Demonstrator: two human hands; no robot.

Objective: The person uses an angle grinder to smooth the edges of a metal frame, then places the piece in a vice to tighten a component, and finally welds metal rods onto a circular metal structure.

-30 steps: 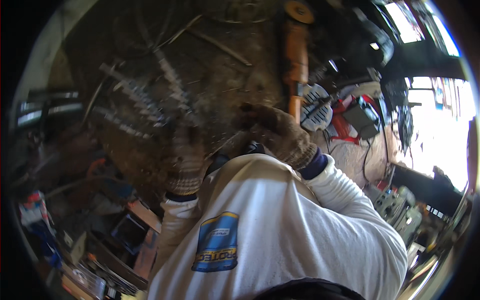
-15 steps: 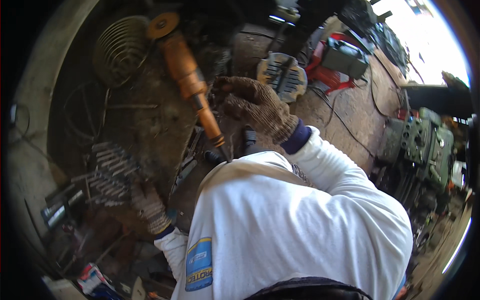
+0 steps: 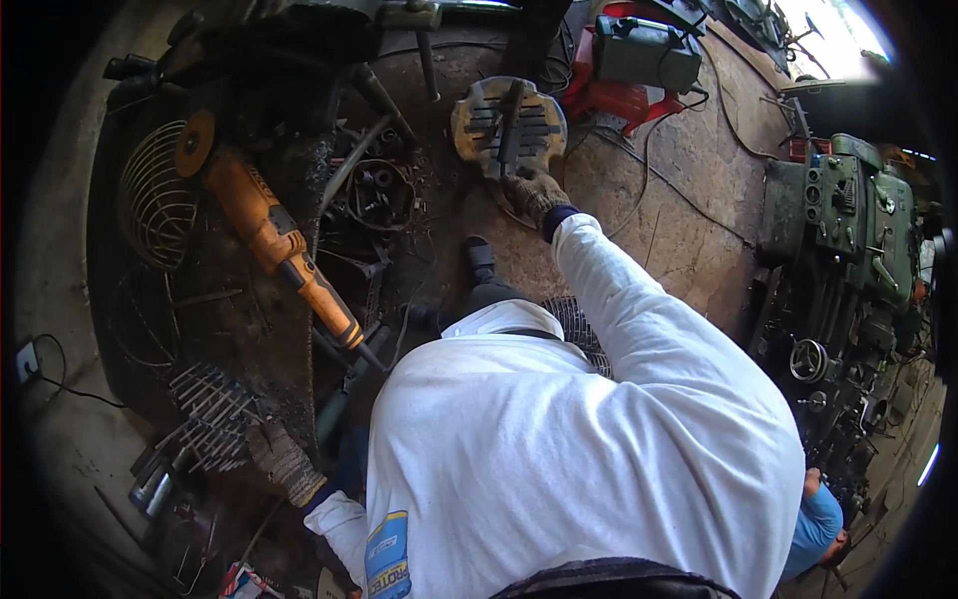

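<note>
My right hand, in a brown knitted glove, reaches forward to the near rim of a round slotted stool top. Its fingers bend round the edge there, where the end of a dark bar lying across the slots also sits; the fingertips are hidden. Low at the left, my gloved left hand rests beside a grate of metal rods, fingers stretched toward its edge and dimly lit. An orange angle grinder with a brown disc lies on the dark workbench between the hands.
A round wire guard stands behind the grinder. Beyond the stool sits a grey machine box on a red base, with cables over the floor. A green lathe occupies the right. Another person's blue sleeve shows lower right.
My right hand has moved away from beside the grinder, forward to the stool's rim. My left hand stays by the rod grate. The view has shifted, and another person now shows at lower right.
</note>
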